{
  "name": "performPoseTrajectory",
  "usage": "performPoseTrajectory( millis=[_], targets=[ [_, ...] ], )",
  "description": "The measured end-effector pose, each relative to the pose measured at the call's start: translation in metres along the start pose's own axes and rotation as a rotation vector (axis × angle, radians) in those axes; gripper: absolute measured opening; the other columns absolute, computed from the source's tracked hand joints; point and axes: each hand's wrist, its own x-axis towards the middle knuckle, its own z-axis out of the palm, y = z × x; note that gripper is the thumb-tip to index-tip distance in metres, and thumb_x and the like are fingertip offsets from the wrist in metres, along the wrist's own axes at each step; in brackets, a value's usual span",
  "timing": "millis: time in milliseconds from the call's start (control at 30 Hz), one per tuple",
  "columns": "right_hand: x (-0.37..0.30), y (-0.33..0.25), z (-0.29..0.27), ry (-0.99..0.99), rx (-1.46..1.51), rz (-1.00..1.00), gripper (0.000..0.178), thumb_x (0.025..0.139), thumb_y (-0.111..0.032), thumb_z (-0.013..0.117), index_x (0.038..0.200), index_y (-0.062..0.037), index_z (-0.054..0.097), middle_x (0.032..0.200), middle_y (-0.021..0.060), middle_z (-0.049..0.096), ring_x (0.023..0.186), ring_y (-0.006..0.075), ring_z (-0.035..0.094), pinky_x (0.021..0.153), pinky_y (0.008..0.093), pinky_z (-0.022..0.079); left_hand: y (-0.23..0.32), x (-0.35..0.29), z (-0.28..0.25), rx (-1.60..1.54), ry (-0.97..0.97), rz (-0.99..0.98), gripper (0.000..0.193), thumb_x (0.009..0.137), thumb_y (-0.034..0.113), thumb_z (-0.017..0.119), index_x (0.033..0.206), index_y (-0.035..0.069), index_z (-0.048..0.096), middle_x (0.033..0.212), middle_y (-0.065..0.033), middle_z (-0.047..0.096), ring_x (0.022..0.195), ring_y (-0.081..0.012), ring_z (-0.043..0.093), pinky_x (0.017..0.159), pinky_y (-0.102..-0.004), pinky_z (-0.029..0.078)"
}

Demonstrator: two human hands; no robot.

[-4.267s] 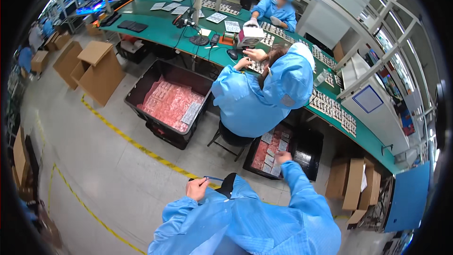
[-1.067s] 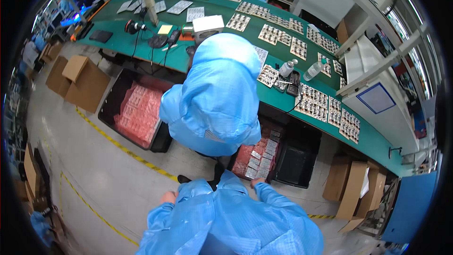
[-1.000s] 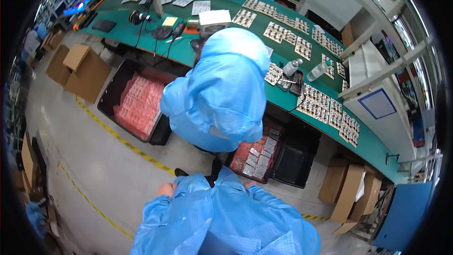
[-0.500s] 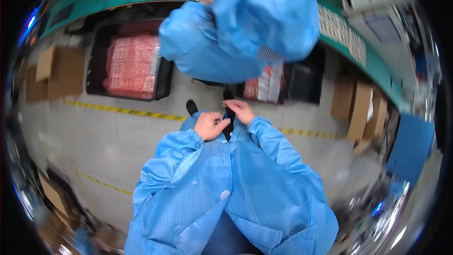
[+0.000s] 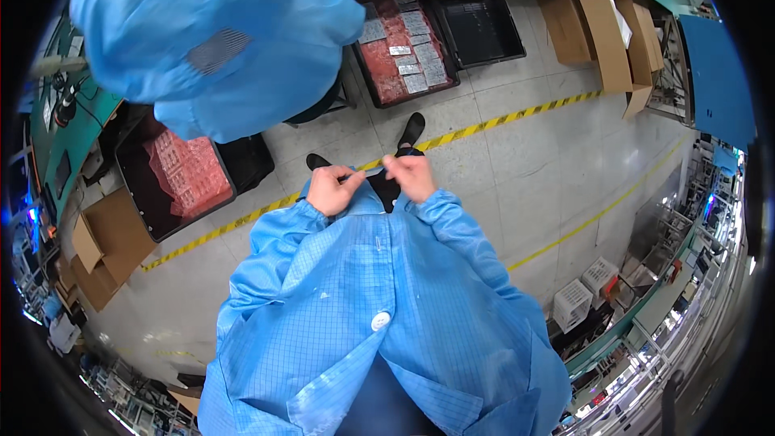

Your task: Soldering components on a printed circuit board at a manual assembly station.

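Observation:
Both hands are in front of the lower front of my blue checked smock (image 5: 323, 307), level with each other and a small gap apart. My left hand (image 5: 329, 190) is closed, its fingers curled and thumb pointing toward the right hand. My right hand (image 5: 412, 178) is closed too, thumb and fingertips drawn together on its left side. A thin pale sliver shows between the fingertips; what it is, and whether either hand pinches it, is too small to make out. Below the hands are my dark shoes (image 5: 412, 129).
A person in a blue smock and hood (image 5: 218, 48) sits ahead on the left. Black bins (image 5: 153, 230) hold pink bubble-wrap and silvery packs (image 5: 420, 48). Cardboard boxes (image 5: 601, 40) stand far right and left. Yellow-black tape (image 5: 500, 119) crosses the floor; white crates (image 5: 571, 304) sit lower right.
My view has turned to the right, so the other person and the bins have shifted left. My hands stay before the smock, with the right hand's fingers now more drawn in.

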Motion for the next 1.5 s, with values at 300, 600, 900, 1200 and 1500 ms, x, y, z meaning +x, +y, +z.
performPoseTrajectory(
  millis=[300, 600, 900, 1200, 1500],
  targets=[
    [0.026, 0.012, -0.140, -0.289, 0.177, 0.075, 0.028, 0.087, -0.026, 0.060, 0.077, -0.0002, 0.064, 0.058, -0.0014, 0.049, 0.053, 0.0046, 0.041, 0.046, 0.0229, 0.030, 0.078, 0.073, 0.114, -0.143, -0.124, -0.108, 0.019, 0.084, 0.014, 0.062, 0.075, -0.002, 0.066, 0.068, -0.0032, 0.062, 0.062, -0.0082, 0.054, 0.058, -0.0248, 0.043],
    [0.055, -0.006, -0.207, -0.401, 0.278, 0.057, 0.021, 0.086, -0.019, 0.054, 0.075, -0.0014, 0.060, 0.061, -0.0008, 0.053, 0.056, 0.0076, 0.046, 0.050, 0.0262, 0.037, 0.152, 0.152, 0.155, -0.643, -0.053, -0.186, 0.009, 0.082, 0.000, 0.059, 0.091, -0.001, 0.062, 0.072, 0.0002, 0.061, 0.063, -0.0054, 0.054, 0.057, -0.0207, 0.043],
    [0.104, -0.011, -0.209, -0.148, -0.044, -0.135, 0.031, 0.081, -0.011, 0.055, 0.109, 0.0022, 0.059, 0.103, 0.0168, 0.064, 0.100, 0.0233, 0.059, 0.084, 0.0361, 0.047, 0.184, 0.206, 0.156, -0.345, -0.129, 0.112, 0.011, 0.082, 0.008, 0.059, 0.088, 0.001, 0.065, 0.077, -0.0075, 0.065, 0.073, -0.0114, 0.060, 0.067, -0.0285, 0.051],
    [0.179, -0.126, -0.188, 0.325, 0.207, -0.363, 0.030, 0.094, -0.027, 0.048, 0.099, 0.0014, 0.055, 0.086, 0.0087, 0.059, 0.078, 0.0188, 0.058, 0.068, 0.0336, 0.048, 0.258, 0.284, 0.080, -0.122, 0.100, 0.656, 0.027, 0.075, 0.011, 0.063, 0.100, 0.003, 0.059, 0.097, -0.0141, 0.058, 0.091, -0.0284, 0.058, 0.081, -0.0355, 0.047],
    [0.184, -0.316, -0.314, 0.168, 0.657, -0.890, 0.059, 0.098, -0.048, 0.028, 0.088, 0.0042, 0.055, 0.046, -0.0026, 0.026, 0.042, 0.0078, 0.023, 0.042, 0.0241, 0.022, 0.398, 0.448, -0.119, -0.710, 0.942, 0.962, 0.029, 0.077, 0.007, 0.062, 0.103, -0.001, 0.053, 0.093, -0.0085, 0.057, 0.084, -0.0169, 0.055, 0.076, -0.0300, 0.046]
  ],
)
